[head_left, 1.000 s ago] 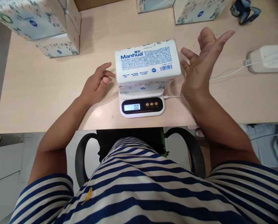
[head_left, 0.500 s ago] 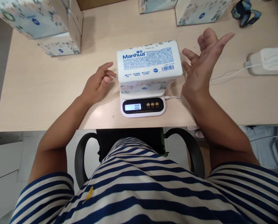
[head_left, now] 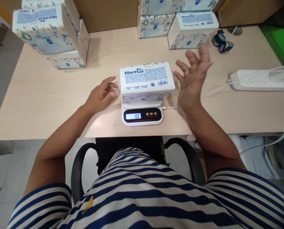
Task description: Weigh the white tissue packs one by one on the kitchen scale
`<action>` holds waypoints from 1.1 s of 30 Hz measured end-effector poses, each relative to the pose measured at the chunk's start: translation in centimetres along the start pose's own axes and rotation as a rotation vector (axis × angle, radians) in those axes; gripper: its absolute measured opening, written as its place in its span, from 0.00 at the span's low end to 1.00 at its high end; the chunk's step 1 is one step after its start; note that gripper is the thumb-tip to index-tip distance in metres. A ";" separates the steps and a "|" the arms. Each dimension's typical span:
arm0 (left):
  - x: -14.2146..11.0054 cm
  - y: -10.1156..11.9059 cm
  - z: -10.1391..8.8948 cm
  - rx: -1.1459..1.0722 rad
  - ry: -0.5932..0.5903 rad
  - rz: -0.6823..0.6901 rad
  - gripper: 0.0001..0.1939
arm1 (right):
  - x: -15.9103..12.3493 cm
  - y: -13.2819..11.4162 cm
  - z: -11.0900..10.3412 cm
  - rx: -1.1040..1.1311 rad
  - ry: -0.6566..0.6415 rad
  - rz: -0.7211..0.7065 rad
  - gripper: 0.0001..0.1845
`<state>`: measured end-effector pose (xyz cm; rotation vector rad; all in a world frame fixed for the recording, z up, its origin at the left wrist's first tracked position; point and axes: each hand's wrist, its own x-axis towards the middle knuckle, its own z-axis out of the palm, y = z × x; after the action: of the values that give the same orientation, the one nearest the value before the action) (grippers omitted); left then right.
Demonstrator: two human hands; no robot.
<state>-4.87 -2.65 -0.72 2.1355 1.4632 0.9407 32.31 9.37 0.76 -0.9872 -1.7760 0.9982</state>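
A white tissue pack (head_left: 146, 79) with blue "Manhua" lettering and a floral border rests on a white digital scale (head_left: 142, 122). The scale's lit display reads 0.0, and three gold buttons sit beside it. To the left of the pack, my left hand (head_left: 103, 95) hovers near its side with loosely bent, parted fingers and holds nothing. My right hand (head_left: 192, 79) is raised at the pack's right, palm turned inward, fingers spread, nothing in it. Neither hand appears to touch the pack.
Stacked tissue packs (head_left: 46, 31) stand at the back left, and more packs (head_left: 192, 30) at the back centre against cardboard. A dark strapped item (head_left: 222, 42) lies to their right. A white power strip (head_left: 259, 79) with cables is at the right. Chair armrests (head_left: 78, 168) flank my body.
The camera view has tilted up, showing more of the back of the table. My right hand's fingers have come in slightly toward the pack. The display still reads 0.0.
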 end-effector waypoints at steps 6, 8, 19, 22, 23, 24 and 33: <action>-0.3 0.7 -0.2 0.169 -0.064 0.115 0.45 | -0.9 -0.3 -0.2 0.034 -0.305 -0.118 0.74; -0.6 1.2 -0.3 0.236 -0.080 0.159 0.44 | -1.3 -0.5 0.3 0.019 -0.284 -0.107 0.67; -1.1 -2.2 -6.1 0.471 0.456 -0.220 0.28 | -0.8 -4.1 1.9 -0.106 -0.098 -0.187 0.39; -1.7 -2.6 -8.3 0.542 0.698 -0.322 0.23 | 1.6 -7.0 5.9 -0.138 -0.198 -0.200 0.45; -1.9 -2.4 -8.9 0.555 0.757 -0.318 0.22 | 2.5 -7.9 7.8 -0.156 -0.254 -0.211 0.47; -2.1 -2.2 -9.3 0.561 0.816 -0.306 0.21 | 3.4 -8.8 9.9 -0.184 -0.314 -0.229 0.48; -2.7 -2.7 -10.4 0.518 0.952 -0.421 0.19 | 8.2 -11.8 24.6 -0.678 -0.627 -0.258 0.42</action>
<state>-14.66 -4.69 4.03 1.5417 2.7182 1.6425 4.43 6.66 5.93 -0.8369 -2.7977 0.5635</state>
